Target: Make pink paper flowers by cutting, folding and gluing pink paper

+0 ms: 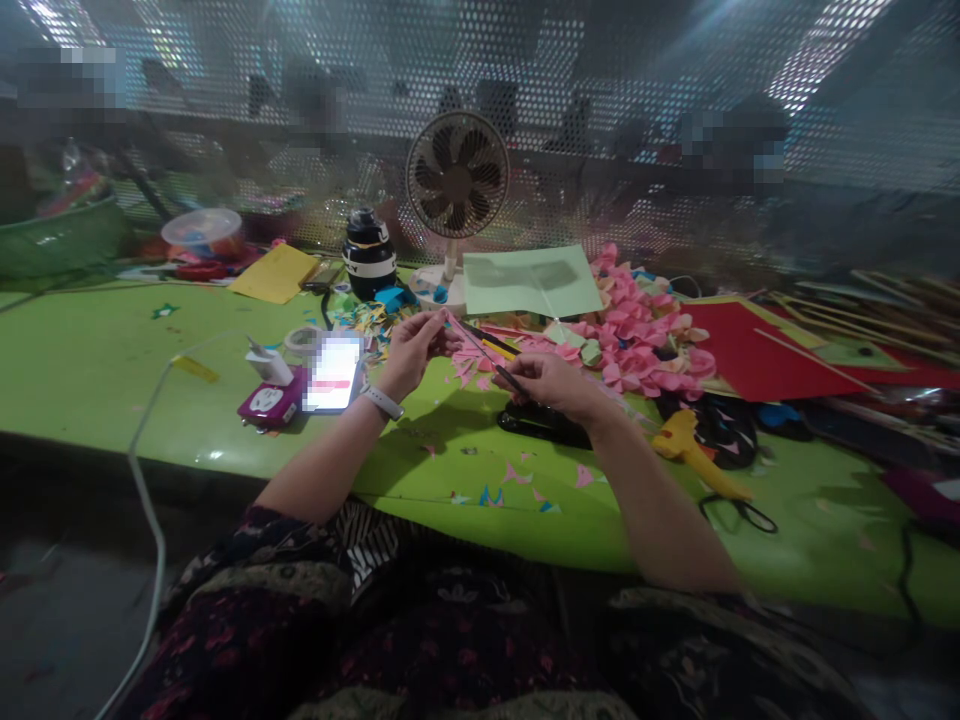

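My left hand (420, 350) pinches a small piece of pink paper (453, 321) between thumb and fingers above the green table. My right hand (551, 385) is closed on a slim dark tool (511, 380) with a thin metal shaft, pointing up-left toward the pink paper; its exact kind is not clear. A yellow-and-black stick-like thing (495, 345) lies just behind that tool. Cut pink scraps (472, 368) are spread beneath and between the hands. Under my right hand rests a black object (544, 425), partly hidden.
Pink paper petals (637, 330) are heaped behind my right hand, beside red sheets (765, 350). A fan (457, 175) and a black jug (370, 255) stand behind. A lit phone (334, 372) and purple socket block (270, 400) sit left; a yellow glue gun (697, 450) right.
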A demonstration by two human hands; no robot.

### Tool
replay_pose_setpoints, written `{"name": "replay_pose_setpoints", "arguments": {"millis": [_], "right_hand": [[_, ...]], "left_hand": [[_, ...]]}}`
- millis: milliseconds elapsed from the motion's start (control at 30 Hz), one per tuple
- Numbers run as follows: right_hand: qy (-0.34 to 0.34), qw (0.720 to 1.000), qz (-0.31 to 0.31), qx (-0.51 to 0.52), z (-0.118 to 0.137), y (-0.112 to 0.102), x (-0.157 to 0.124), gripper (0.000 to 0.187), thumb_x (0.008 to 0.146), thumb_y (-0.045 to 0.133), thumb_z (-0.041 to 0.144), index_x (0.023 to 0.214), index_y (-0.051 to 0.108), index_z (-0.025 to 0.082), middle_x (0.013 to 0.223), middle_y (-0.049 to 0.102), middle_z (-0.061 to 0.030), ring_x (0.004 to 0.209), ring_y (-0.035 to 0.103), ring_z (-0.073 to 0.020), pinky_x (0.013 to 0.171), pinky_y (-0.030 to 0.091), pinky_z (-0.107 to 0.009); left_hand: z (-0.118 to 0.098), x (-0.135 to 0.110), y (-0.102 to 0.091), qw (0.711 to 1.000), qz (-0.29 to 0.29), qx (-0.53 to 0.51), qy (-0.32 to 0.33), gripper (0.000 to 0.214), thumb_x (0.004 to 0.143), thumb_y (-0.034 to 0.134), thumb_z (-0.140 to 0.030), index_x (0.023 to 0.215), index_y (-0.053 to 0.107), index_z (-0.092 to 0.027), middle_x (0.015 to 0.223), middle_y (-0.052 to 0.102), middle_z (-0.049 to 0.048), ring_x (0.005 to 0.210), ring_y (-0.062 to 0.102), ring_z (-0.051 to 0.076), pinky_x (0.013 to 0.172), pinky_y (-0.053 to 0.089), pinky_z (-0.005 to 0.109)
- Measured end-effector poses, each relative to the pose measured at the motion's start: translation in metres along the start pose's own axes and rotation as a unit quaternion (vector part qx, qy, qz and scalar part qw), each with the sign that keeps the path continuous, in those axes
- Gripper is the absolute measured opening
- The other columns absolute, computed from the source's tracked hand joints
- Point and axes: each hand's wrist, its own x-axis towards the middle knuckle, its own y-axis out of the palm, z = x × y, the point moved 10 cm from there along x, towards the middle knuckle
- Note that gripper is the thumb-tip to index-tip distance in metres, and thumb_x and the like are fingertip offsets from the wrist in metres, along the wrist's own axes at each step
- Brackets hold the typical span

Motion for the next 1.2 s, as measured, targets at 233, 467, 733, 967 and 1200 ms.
{"name": "replay_pose_setpoints", "arguments": {"millis": [233,467,733,967,1200], "right_hand": [[-0.010,1.000,-0.006,0.010,0.0002,-0.0015,0.0013,0.053,0.059,0.085,0.061,0.066,0.053,0.020,0.058,0.053,0.0043,0.055,0.051,-0.0104,0.056,0.043,-0.028],[-0.003,1.000,-0.007,0.002,-0.0028,-0.0021,0.0018,0.049,0.062,0.085,0.059,0.067,0.054,0.020,0.062,0.054,0.0018,0.058,0.053,-0.0120,0.058,0.046,-0.031],[-0.006,1.000,-0.006,0.009,-0.0001,-0.0016,0.0005,0.051,0.060,0.086,0.058,0.065,0.053,0.020,0.060,0.053,0.0034,0.056,0.052,-0.0107,0.057,0.045,-0.030],[0.021,1.000,0.007,0.018,0.0022,0.0018,-0.0029,0.053,0.057,0.087,0.060,0.066,0.055,0.019,0.058,0.055,0.0036,0.055,0.055,-0.0107,0.056,0.045,-0.027],[0.014,1.000,0.006,0.018,0.0034,0.0016,-0.0026,0.055,0.055,0.086,0.063,0.066,0.056,0.018,0.058,0.056,0.0034,0.054,0.056,-0.0098,0.051,0.042,-0.024]], "left_hand": [[0.0006,-0.0007,0.0000,1.000,-0.006,0.015,-0.008,0.030,0.081,0.077,-0.044,0.083,0.065,-0.016,0.066,0.071,-0.0003,0.053,0.066,0.008,0.055,0.054,0.017],[0.0011,-0.0004,-0.0016,1.000,-0.013,0.015,-0.012,0.026,0.082,0.075,-0.041,0.083,0.065,-0.017,0.065,0.070,-0.0013,0.052,0.065,0.007,0.054,0.054,0.018],[0.0018,0.0004,-0.0027,1.000,-0.011,-0.001,-0.001,0.028,0.078,0.079,-0.042,0.082,0.068,-0.016,0.064,0.071,-0.0008,0.049,0.064,0.007,0.051,0.053,0.017],[-0.0012,-0.0013,-0.0004,1.000,-0.019,-0.002,-0.009,0.028,0.077,0.080,-0.040,0.081,0.067,-0.016,0.062,0.069,-0.0016,0.048,0.064,0.008,0.049,0.052,0.017],[0.0004,-0.0020,0.0042,1.000,0.004,0.008,-0.007,0.034,0.076,0.080,-0.046,0.083,0.068,-0.015,0.063,0.069,-0.0008,0.051,0.067,0.009,0.051,0.053,0.018]]}}
